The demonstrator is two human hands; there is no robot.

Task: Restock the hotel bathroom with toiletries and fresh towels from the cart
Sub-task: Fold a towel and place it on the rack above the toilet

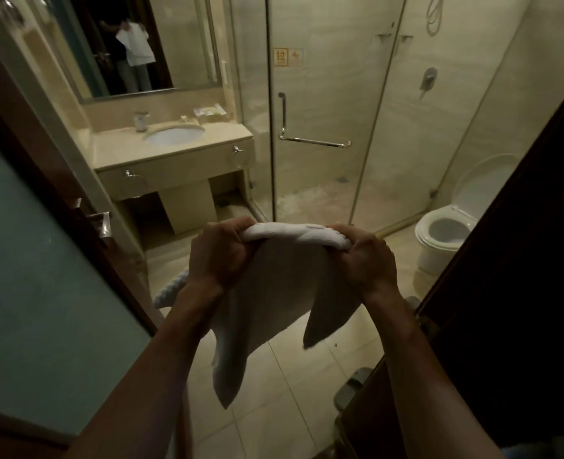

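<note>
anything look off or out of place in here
A bunched pale cloth lies on the floor by the door frame, not hung or folded, beside the white towel gripped by the left hand and right hand. The shower floor looks blotchy with pale patches.

Dim, yellowish light; wide-angle bending at edges.

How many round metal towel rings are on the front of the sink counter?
2. One round chrome towel ring hangs at the left end of the beige counter front, the other ring at the right end, beside the glass shower door. None looks hidden.
</note>
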